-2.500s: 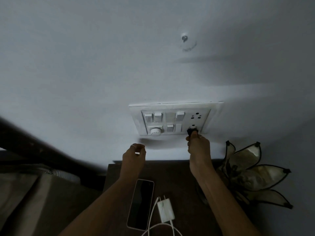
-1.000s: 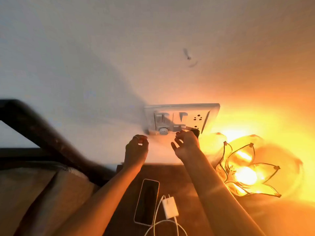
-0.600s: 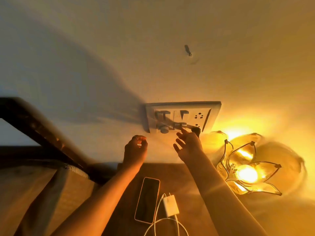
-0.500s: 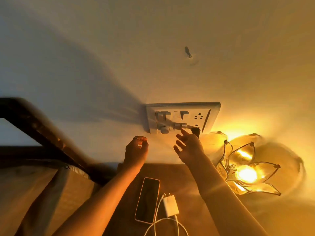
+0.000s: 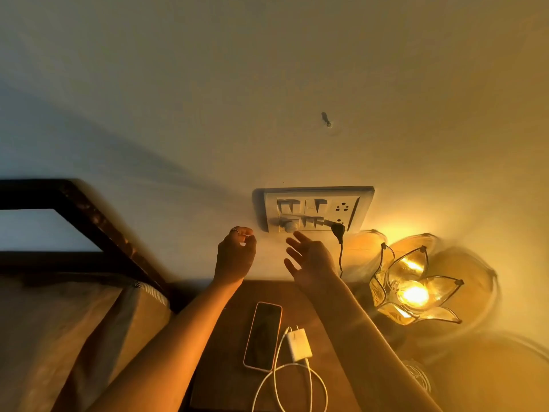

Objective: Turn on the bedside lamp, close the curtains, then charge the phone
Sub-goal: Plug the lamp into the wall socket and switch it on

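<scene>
The flower-shaped glass bedside lamp (image 5: 413,288) glows orange at the right. Its black plug (image 5: 338,231) sits in the lower socket of the white switch panel (image 5: 315,209) on the wall. My right hand (image 5: 310,258) hovers just below the panel with fingers spread, holding nothing. My left hand (image 5: 236,252) hangs beside it with fingers loosely curled, a ring on one finger, holding nothing. The phone (image 5: 263,336) lies face up on the dark wooden bedside table (image 5: 237,382). Beside it lie the white charger (image 5: 298,343) and its coiled cable (image 5: 285,385). No curtains are in view.
A bed with beige bedding (image 5: 59,337) and a dark wooden headboard (image 5: 98,224) fills the left. A nail (image 5: 326,118) sticks out of the wall above the panel. The upper socket on the panel has nothing plugged in.
The lamp came on after my right hand was at the plug and switches. My right hand has since drawn down off the panel and opened. My left hand has barely moved.
</scene>
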The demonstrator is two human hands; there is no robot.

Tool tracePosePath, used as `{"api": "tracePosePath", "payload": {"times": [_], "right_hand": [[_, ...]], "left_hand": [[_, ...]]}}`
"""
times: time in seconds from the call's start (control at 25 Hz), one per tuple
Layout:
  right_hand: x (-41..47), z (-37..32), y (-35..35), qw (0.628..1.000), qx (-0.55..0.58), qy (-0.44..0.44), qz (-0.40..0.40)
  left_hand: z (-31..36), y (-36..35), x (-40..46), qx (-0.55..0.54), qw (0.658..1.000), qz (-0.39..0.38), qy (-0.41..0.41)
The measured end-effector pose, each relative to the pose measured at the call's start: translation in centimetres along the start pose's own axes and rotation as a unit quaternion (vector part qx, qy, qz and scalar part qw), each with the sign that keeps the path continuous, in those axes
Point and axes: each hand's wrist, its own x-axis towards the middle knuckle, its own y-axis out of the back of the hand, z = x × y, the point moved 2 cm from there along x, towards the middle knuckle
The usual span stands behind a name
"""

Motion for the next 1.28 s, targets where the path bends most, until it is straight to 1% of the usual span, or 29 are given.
{"api": "tracePosePath", "payload": {"times": [0.2,0.36,0.8,1.04,1.16,1.28], "right_hand": [[-0.9,-0.8,-4.3,1.0,0.023,0.001,0.004],[-0.3,-1.2,-5.9,0.999,0.035,-0.001,0.004],[0.2,-1.6,-7.1,0.997,0.055,-0.019,0.045],[0.0,-2.2,-8.2,0.997,0.066,-0.034,0.009],[0.3,-3.1,-8.8,0.996,0.063,-0.066,-0.002],[0.7,-3.5,-8.8,0.996,0.051,-0.079,-0.006]], "left_hand": [[1.4,1.9,0.0,0.002,1.0,-0.006,0.013],[1.6,2.4,0.4,-0.003,1.0,-0.011,0.018],[1.5,3.6,1.7,0.003,1.0,-0.02,0.022],[2.3,3.8,2.7,-0.008,0.999,-0.03,0.011],[2.3,3.9,2.8,-0.006,1.0,-0.024,0.018],[2.3,3.9,2.7,0.007,0.999,-0.025,0.021]]}}
